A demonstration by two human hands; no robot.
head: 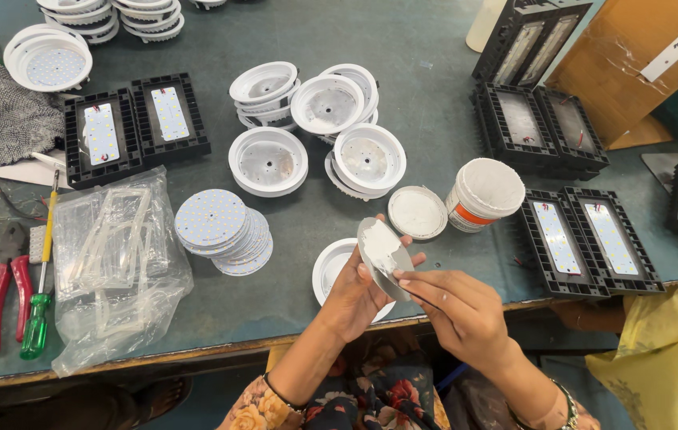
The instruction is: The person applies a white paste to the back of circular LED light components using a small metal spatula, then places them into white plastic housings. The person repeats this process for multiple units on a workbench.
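Observation:
My left hand (355,291) holds a round disc (383,253) tilted on edge, its face smeared with white paste. My right hand (457,306) presses a fingertip against the disc's lower face, with paste on the finger. Right behind the hands a white round housing (327,267) lies on the green table (403,80), half hidden by my left hand. A small white tub of paste (483,193) stands open to the right, its lid (417,212) lying flat beside it. A stack of round LED boards (221,229) sits to the left.
Several white round housings (311,127) cluster at mid-table. Black rectangular light housings (134,127) sit left and others (586,239) right. A clear plastic bag (116,267), green screwdriver (40,295) and red pliers (1,299) lie left. A person's yellow sleeve (665,358) is at right.

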